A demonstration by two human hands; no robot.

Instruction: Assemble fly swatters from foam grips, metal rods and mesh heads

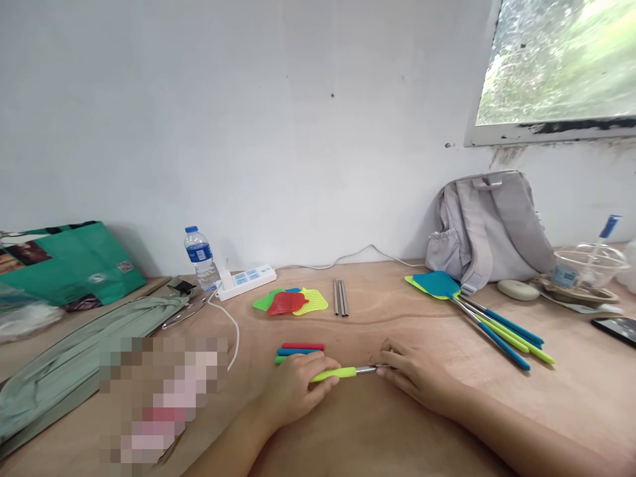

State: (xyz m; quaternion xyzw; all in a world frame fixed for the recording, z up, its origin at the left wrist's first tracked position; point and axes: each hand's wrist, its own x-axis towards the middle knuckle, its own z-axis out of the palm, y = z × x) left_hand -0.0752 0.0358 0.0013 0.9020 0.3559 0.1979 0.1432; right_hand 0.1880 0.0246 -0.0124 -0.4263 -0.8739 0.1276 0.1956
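My left hand (pixel 301 387) is closed around a yellow-green fly swatter handle (pixel 345 373). A thin metal rod (pixel 366 370) sticks out of the handle's right end, and the fingers of my right hand (pixel 417 372) pinch it. Just behind my left hand lie a red handle (pixel 311 346), a blue handle (pixel 293 352) and a green handle (pixel 282 360). Farther back is an overlapping pile of mesh swatter heads, with a red head (pixel 287 303) on top and a yellow head (pixel 317 301) at its right. Several metal rods (pixel 341 298) lie beside them.
Several swatters with blue heads (pixel 434 285) on top lie at right, before a grey backpack (pixel 489 225). A power strip (pixel 248 281), a water bottle (pixel 200 255), a green bag (pixel 99 265) and grey-green cloth (pixel 84 358) are at left. A phone (pixel 619 328) lies far right.
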